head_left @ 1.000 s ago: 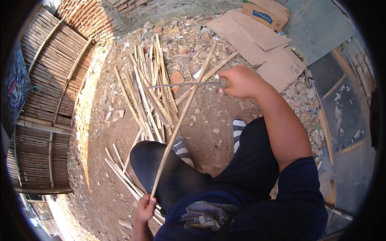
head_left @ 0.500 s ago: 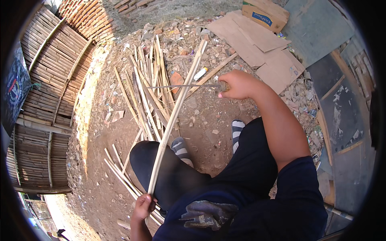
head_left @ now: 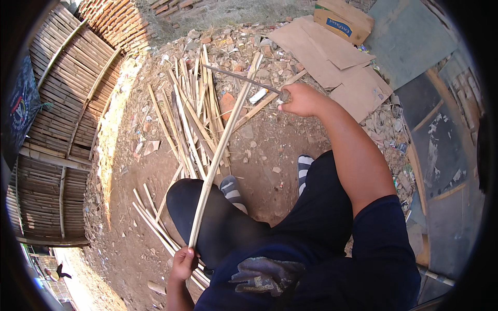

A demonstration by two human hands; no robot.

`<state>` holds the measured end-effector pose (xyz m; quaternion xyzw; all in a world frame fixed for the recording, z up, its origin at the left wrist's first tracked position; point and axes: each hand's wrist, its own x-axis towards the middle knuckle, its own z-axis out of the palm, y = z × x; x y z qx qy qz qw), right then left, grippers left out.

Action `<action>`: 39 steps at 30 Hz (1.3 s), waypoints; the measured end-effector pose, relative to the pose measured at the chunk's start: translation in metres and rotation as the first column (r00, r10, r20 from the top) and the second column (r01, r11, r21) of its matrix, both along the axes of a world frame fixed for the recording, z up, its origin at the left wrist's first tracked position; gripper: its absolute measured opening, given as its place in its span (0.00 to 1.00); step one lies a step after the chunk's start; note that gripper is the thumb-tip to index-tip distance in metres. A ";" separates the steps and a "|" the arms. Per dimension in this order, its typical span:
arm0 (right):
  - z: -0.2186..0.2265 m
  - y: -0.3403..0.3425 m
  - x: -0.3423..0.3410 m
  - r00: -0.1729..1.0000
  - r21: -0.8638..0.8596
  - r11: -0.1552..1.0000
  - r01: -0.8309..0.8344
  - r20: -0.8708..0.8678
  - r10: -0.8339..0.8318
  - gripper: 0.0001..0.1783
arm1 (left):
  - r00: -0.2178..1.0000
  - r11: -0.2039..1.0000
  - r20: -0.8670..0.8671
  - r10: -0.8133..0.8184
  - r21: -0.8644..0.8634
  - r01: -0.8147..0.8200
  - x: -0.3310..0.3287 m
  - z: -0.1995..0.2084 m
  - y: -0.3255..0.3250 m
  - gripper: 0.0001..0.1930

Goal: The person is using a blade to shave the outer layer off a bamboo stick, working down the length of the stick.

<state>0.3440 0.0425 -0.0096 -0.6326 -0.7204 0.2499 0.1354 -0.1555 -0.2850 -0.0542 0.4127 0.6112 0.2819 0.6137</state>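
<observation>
My left hand point(head_left: 182, 263) grips the near end of a long pale bamboo strip point(head_left: 223, 147) that slants up and away over my left knee. My right hand point(head_left: 302, 99) is stretched forward and closed on the handle of a long dark blade point(head_left: 239, 79), whose tip points to the upper left, just above the strip's far end. Beyond lies a pile of split bamboo strips point(head_left: 189, 111) on the dirt. My two feet in striped socks point(head_left: 232, 189) rest on the ground in front of me.
Flattened cardboard sheets point(head_left: 332, 57) and a cardboard box point(head_left: 343, 19) lie at the upper right. A bamboo slat fence point(head_left: 57, 103) runs along the left, a brick wall point(head_left: 124, 20) at the top. More strips point(head_left: 153, 220) lie by my left leg. Rubble litters the ground.
My right hand has lifted the blade up and away, off the strip; the blade's tip now points higher. The strip has swung slightly to the right at its far end.
</observation>
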 end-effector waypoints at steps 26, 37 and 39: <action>0.042 -0.056 -0.059 0.859 0.029 0.872 -0.489 0.187 0.476 0.26 | 0.997 0.995 0.071 -0.034 -0.093 0.040 -0.008 0.005 0.006 0.27; 0.003 -0.015 0.003 0.997 0.197 0.980 -0.030 -0.057 0.042 0.29 | 1.000 1.000 0.014 -0.009 -0.006 0.009 0.001 0.002 0.000 0.23; 0.011 -0.024 -0.012 0.981 0.142 0.971 -0.191 -0.007 0.193 0.28 | 0.999 0.999 0.049 -0.018 -0.027 0.019 -0.003 0.000 0.003 0.24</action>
